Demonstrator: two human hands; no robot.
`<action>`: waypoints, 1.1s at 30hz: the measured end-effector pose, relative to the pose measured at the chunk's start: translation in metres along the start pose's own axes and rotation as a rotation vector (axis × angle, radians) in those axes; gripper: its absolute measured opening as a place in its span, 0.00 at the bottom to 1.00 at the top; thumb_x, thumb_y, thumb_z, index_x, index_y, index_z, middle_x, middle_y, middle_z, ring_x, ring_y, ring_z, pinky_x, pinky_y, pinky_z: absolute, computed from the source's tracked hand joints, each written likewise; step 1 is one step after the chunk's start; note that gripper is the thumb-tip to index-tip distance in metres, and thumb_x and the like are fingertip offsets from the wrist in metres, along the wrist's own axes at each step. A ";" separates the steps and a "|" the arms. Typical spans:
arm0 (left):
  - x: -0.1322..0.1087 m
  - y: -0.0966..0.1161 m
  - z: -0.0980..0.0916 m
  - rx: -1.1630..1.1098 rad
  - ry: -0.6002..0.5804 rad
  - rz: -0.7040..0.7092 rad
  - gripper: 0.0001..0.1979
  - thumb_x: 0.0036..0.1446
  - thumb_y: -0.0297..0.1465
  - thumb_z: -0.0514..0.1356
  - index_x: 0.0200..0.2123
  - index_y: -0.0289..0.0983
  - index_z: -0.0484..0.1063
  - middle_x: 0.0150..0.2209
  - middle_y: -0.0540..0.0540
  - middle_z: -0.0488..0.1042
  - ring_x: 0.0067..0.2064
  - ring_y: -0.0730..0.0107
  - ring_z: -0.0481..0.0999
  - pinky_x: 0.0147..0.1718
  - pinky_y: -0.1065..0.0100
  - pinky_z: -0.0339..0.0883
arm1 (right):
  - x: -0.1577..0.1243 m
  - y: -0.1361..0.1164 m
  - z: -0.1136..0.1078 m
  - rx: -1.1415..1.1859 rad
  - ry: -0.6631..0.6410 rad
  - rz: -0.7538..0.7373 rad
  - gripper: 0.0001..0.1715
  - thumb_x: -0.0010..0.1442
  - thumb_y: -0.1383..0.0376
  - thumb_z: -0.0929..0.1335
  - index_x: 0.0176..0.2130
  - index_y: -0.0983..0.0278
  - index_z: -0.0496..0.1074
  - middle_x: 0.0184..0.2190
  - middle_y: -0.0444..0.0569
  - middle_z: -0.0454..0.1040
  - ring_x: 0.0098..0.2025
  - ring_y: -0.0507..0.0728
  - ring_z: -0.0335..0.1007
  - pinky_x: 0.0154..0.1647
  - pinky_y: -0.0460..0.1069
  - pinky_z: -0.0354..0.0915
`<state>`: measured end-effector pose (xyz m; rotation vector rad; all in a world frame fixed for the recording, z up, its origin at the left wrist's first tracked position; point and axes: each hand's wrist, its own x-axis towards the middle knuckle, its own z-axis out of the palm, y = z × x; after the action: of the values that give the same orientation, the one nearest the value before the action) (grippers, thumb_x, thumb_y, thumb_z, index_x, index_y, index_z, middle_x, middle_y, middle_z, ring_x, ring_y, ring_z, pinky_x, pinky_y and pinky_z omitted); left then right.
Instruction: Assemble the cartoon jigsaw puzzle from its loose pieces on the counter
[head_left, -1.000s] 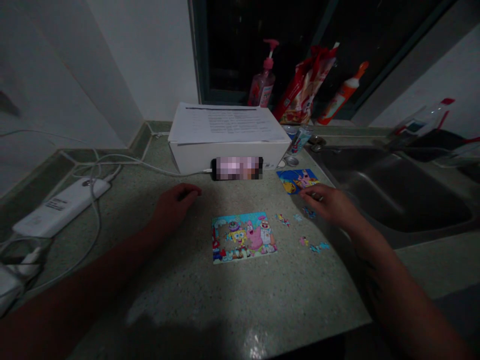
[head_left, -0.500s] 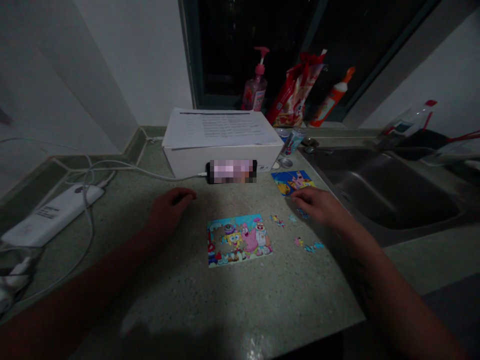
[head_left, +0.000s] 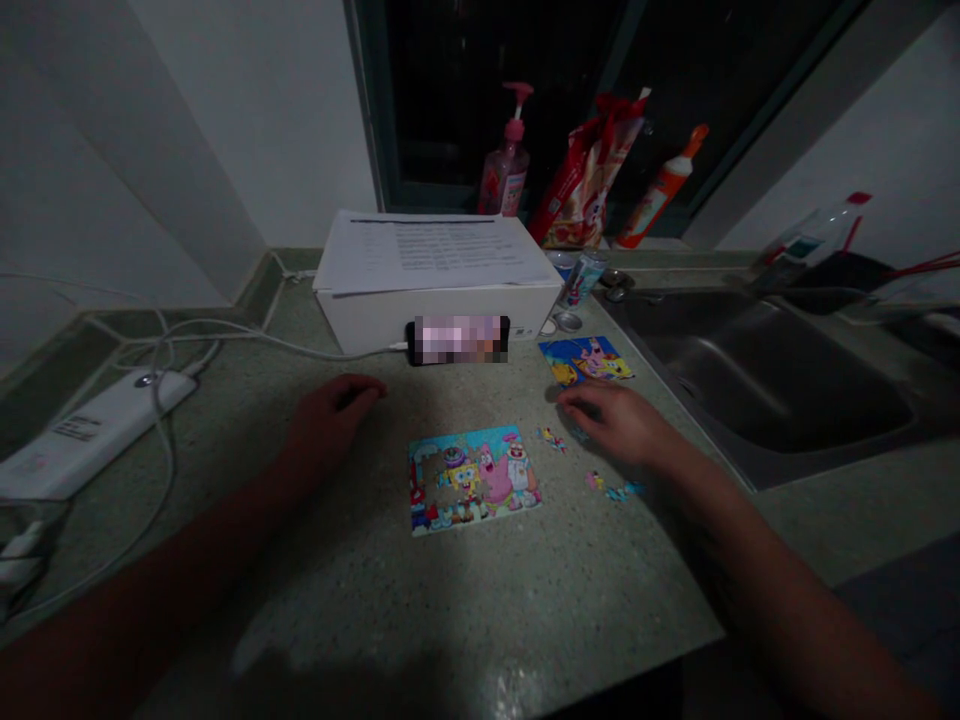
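Observation:
A partly filled jigsaw puzzle (head_left: 499, 475) with cartoon figures lies flat on the counter, its left part showing a gap. Up and to the left of it, my left hand (head_left: 334, 415) rests on the counter, fingers loosely curled, with nothing visible in them. My right hand (head_left: 611, 415) hovers above right of the puzzle, thumb and fingers pinched together; whether a piece is between them is hidden. Under and beside that hand are loose puzzle pieces (head_left: 553, 440), with more pieces (head_left: 622, 491) closer to me. A blue cartoon picture card (head_left: 592, 358) lies just behind the right hand.
A phone (head_left: 457, 341) on a cable leans against a white box (head_left: 435, 305) topped with papers. At left lies a white power bank (head_left: 97, 425) with looping cables. A steel sink (head_left: 795, 380) is at right. A can (head_left: 583, 280), pump bottle (head_left: 505, 175) and red bag (head_left: 589, 180) stand behind.
My right hand has moved left and slightly toward me, off the picture card's lower edge and nearer the puzzle. My left hand stays in place; the view has shifted slightly.

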<state>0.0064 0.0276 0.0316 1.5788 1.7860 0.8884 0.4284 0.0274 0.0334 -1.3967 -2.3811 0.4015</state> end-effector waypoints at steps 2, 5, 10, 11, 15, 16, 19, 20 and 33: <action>0.001 -0.001 0.000 -0.001 0.005 0.001 0.16 0.57 0.46 0.60 0.39 0.45 0.83 0.43 0.46 0.88 0.50 0.48 0.85 0.55 0.52 0.78 | 0.000 -0.007 0.002 -0.004 -0.007 -0.018 0.14 0.72 0.62 0.67 0.48 0.57 0.83 0.47 0.53 0.87 0.51 0.66 0.83 0.57 0.64 0.76; 0.001 -0.004 0.001 -0.018 0.003 0.015 0.16 0.58 0.46 0.61 0.39 0.46 0.83 0.44 0.46 0.89 0.50 0.48 0.85 0.55 0.52 0.77 | -0.001 -0.019 0.004 0.019 -0.060 -0.039 0.11 0.71 0.60 0.70 0.48 0.57 0.83 0.45 0.53 0.86 0.50 0.65 0.82 0.55 0.62 0.75; 0.001 -0.006 0.001 -0.029 0.012 0.029 0.15 0.59 0.46 0.61 0.39 0.46 0.84 0.44 0.46 0.89 0.51 0.48 0.85 0.56 0.52 0.77 | -0.002 -0.026 0.008 0.018 -0.133 -0.060 0.11 0.69 0.57 0.73 0.49 0.56 0.83 0.48 0.53 0.84 0.54 0.67 0.80 0.60 0.63 0.74; 0.001 -0.006 0.001 -0.031 0.011 0.028 0.15 0.59 0.46 0.61 0.39 0.46 0.84 0.44 0.46 0.89 0.51 0.48 0.85 0.56 0.53 0.77 | -0.003 -0.026 0.008 0.013 -0.135 -0.058 0.10 0.69 0.58 0.73 0.49 0.55 0.83 0.47 0.52 0.84 0.54 0.67 0.80 0.60 0.63 0.74; 0.001 -0.005 0.001 -0.032 0.000 0.015 0.15 0.59 0.45 0.61 0.40 0.45 0.84 0.44 0.46 0.89 0.51 0.49 0.85 0.56 0.54 0.77 | -0.003 -0.023 0.009 0.022 -0.137 -0.059 0.09 0.68 0.60 0.73 0.48 0.55 0.83 0.46 0.52 0.83 0.53 0.66 0.80 0.59 0.62 0.74; 0.001 -0.005 0.001 -0.029 0.001 0.009 0.15 0.59 0.45 0.61 0.40 0.45 0.84 0.44 0.46 0.89 0.51 0.49 0.86 0.56 0.54 0.77 | -0.003 -0.023 0.009 0.027 -0.139 -0.061 0.09 0.68 0.60 0.72 0.48 0.56 0.83 0.46 0.52 0.83 0.53 0.66 0.80 0.58 0.62 0.74; 0.001 -0.005 0.002 -0.030 0.003 -0.001 0.15 0.58 0.46 0.61 0.39 0.45 0.83 0.44 0.45 0.88 0.50 0.48 0.86 0.55 0.53 0.77 | -0.004 -0.023 0.009 0.037 -0.150 -0.061 0.11 0.69 0.60 0.71 0.49 0.56 0.83 0.46 0.53 0.83 0.53 0.66 0.80 0.57 0.61 0.75; 0.001 -0.005 0.002 -0.037 0.004 0.001 0.15 0.58 0.46 0.61 0.39 0.44 0.83 0.44 0.44 0.88 0.50 0.48 0.86 0.55 0.52 0.77 | -0.004 -0.023 0.009 0.036 -0.144 -0.052 0.12 0.69 0.60 0.71 0.49 0.57 0.83 0.47 0.53 0.83 0.53 0.66 0.80 0.58 0.62 0.75; 0.001 -0.005 0.001 -0.021 0.000 0.025 0.15 0.59 0.46 0.61 0.39 0.45 0.83 0.44 0.45 0.88 0.50 0.48 0.85 0.56 0.50 0.76 | -0.006 -0.021 0.007 0.021 -0.141 -0.040 0.10 0.69 0.59 0.71 0.47 0.56 0.82 0.46 0.53 0.83 0.53 0.67 0.80 0.57 0.63 0.75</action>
<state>0.0041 0.0280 0.0268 1.5919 1.7547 0.9155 0.4121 0.0118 0.0350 -1.3501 -2.5044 0.5296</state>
